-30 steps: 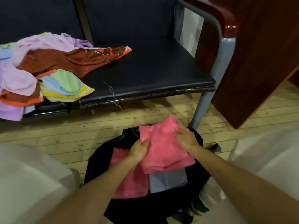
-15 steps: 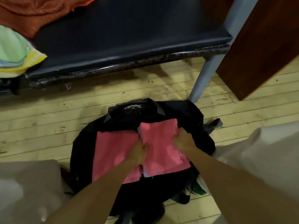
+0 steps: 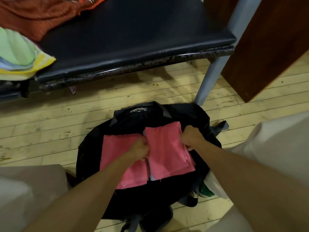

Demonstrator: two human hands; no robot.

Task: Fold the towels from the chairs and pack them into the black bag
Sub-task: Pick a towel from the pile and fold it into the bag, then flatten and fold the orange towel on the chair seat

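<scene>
Two pink folded towels fill the head view: I have my left hand (image 3: 139, 149) and right hand (image 3: 189, 137) both clenched on the edges of the right-hand pink towel (image 3: 167, 151), pressing it into the open black bag (image 3: 167, 114) beside the other pink towel (image 3: 117, 153). Packing step, I judge; next I must let go and fetch the rust towel (image 3: 38, 15) from the chair (image 3: 133, 47).
</scene>
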